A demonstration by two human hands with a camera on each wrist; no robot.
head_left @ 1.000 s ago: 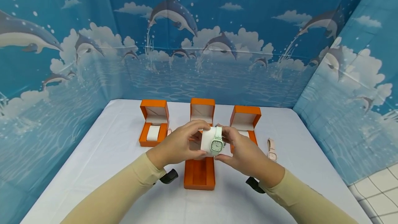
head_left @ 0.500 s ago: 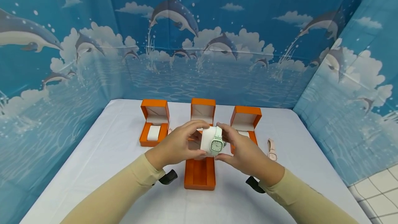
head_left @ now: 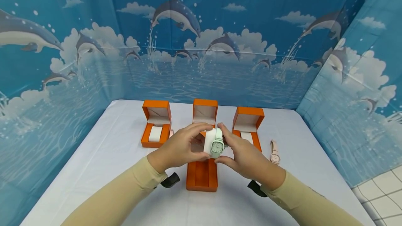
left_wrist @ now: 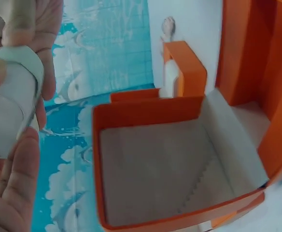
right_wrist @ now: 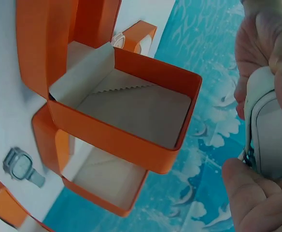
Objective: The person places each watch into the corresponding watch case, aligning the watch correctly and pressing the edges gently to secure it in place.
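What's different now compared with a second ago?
The green watch shifted slightly left, as did the right hand, uncovering more of the right box. The left hand still holds the white cushion; the boxes and pink watch stayed put.

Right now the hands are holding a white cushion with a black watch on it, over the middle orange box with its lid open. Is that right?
Not quite: the watch is pale green, not black, as the head view shows. The rest is right: the hands are holding the white cushion over the middle orange box.
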